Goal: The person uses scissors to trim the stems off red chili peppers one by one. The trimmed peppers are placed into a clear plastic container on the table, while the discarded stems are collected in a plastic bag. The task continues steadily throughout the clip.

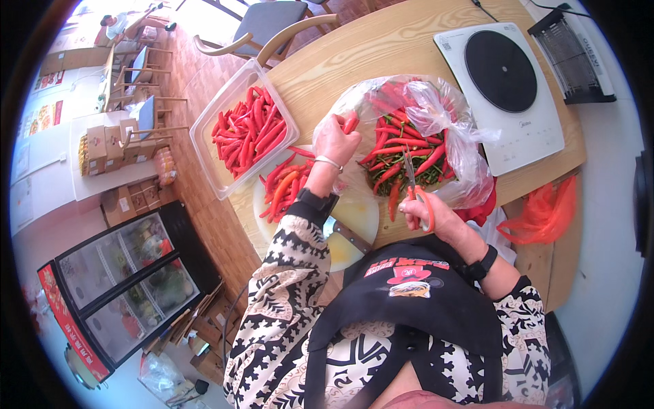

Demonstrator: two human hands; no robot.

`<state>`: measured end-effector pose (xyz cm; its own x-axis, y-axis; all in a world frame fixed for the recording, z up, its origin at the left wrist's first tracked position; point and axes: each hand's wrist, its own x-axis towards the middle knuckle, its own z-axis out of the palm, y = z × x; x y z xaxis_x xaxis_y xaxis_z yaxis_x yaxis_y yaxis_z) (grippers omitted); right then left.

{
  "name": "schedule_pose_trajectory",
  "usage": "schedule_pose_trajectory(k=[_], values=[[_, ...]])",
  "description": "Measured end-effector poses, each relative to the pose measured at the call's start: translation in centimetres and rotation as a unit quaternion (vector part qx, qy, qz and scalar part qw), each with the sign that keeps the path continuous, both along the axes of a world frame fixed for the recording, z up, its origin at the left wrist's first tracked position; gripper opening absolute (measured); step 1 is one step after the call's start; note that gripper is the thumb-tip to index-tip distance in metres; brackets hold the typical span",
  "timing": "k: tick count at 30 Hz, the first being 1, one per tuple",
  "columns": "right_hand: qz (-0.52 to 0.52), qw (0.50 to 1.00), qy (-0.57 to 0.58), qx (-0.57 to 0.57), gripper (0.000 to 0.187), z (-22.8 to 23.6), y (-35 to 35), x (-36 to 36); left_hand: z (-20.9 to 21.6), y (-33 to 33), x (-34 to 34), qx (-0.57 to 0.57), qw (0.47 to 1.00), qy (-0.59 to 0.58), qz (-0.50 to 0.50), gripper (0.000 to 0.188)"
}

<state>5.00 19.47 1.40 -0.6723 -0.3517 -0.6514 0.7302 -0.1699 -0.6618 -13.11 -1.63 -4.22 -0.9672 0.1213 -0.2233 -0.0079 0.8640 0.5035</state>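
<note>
My left hand (pixel 335 144) is closed on a red chili pepper (pixel 351 123), whose end pokes out beyond the fingers at the left rim of a clear plastic bag (pixel 470 180). Red chilies with green stems (pixel 409 146) fill the bag's opening. In my right hand (pixel 439 219) is a pair of scissors (pixel 425 208) with orange handles, blades pointing up over those chilies. Below my left wrist, a pile of red chilies (pixel 281 187) lies on a round pale cutting board (pixel 368 213). A knife (pixel 349 234) rests on the board, partly hidden by my left sleeve.
A clear plastic tub (pixel 204 146) with more red chilies (pixel 251 133) stands at the table's left edge. Right of the bag sit a white induction cooker (pixel 545 129) and a dark-grilled heater (pixel 569 58). An orange-red plastic bag (pixel 545 213) lies at the right. Chairs (pixel 266 27) stand beyond the table.
</note>
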Motion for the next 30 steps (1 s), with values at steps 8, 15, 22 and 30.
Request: schedule_pose_trajectory(k=[8, 15, 22, 30], values=[[0.081, 0.997, -0.002, 0.017, 0.029, -1.0, -0.8, 0.6, 5.5, -3.4, 6.8, 0.195, 0.971, -0.125, -0.063, 0.050], [0.161, 0.986, 0.013, 0.028, 0.030, -0.6, -1.3, 0.2, 8.6, -3.1, 12.0, 0.140, 0.983, 0.058, -0.103, 0.050], [0.180, 0.981, 0.026, 0.062, 0.029, -0.1, -1.4, 0.3, 9.3, -2.7, 13.3, 0.083, 0.982, 0.107, -0.130, 0.050], [0.151, 0.984, -0.007, -0.097, 0.029, 3.0, -0.5, -0.1, 7.1, -3.1, 14.0, 0.183, 0.981, 0.030, -0.059, 0.046]])
